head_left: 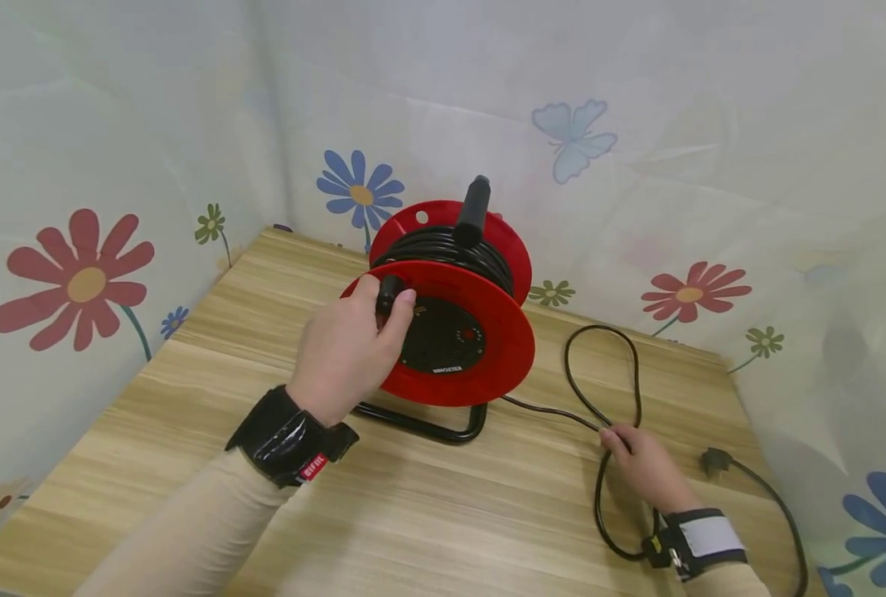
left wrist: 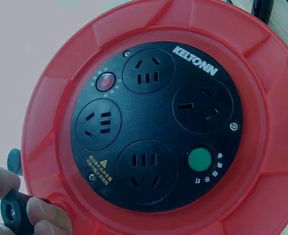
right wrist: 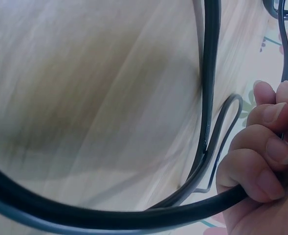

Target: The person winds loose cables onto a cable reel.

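Note:
A red cable reel (head_left: 505, 348) with black cable wound round its drum stands on a black tube frame (head_left: 443, 433). My left hand (head_left: 346, 352) grips the black crank knob (head_left: 389, 294) at the left side of its front disc. In the left wrist view, fingers (left wrist: 46, 215) curl round that knob beside a black socket panel (left wrist: 148, 125) with a green button. From the reel a loose black cable (head_left: 550, 409) runs right to my right hand (head_left: 647, 471), which holds it between thumb and curled fingers. In the right wrist view the cable (right wrist: 211, 73) bends in a wide loop.
Cable loops lie around the right hand on the wooden table (head_left: 443, 514). A black plug (head_left: 715, 461) lies near the right edge, its cord (head_left: 781, 506) curving toward the front. The reel's black carrying handle (head_left: 474, 211) rises above it. Flower-printed sheeting (head_left: 443, 91) surrounds the back and sides.

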Demonstrator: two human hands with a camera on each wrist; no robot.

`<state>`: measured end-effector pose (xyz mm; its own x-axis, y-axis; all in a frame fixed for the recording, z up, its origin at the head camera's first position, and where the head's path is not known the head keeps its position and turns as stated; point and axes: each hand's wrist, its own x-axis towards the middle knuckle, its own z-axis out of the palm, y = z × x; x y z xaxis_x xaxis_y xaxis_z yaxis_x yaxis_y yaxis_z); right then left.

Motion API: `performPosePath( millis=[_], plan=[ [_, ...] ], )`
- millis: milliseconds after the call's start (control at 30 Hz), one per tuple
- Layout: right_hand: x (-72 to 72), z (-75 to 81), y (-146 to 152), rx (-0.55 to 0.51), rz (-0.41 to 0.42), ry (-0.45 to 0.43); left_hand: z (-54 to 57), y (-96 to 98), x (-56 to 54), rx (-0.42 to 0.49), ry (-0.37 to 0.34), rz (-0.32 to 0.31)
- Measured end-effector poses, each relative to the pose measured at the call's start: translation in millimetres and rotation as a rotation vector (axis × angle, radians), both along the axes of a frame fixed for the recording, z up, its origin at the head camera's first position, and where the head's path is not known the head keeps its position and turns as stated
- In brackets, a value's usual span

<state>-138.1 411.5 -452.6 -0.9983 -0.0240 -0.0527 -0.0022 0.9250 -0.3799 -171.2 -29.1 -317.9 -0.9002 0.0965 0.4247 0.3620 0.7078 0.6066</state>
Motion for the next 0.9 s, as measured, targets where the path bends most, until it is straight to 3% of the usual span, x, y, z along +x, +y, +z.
performPosePath(
  millis=[267, 500, 900],
  plan=[
    [-3.0, -1.6, -11, -0.022, 0.023, -0.002, 3.0, 6.9, 1.9, -0.036, 0.015, -0.006],
    [-6.7, -1.7, -20, -0.022, 0.046, 0.007, 8.0, 19.0, 2.9, -0.110, 0.090, -0.006],
    [-15.5, -6.7, -35, -0.032, 0.071, 0.001, 11.0, 31.6, 4.9, -0.191, 0.143, -0.002]
  ],
)
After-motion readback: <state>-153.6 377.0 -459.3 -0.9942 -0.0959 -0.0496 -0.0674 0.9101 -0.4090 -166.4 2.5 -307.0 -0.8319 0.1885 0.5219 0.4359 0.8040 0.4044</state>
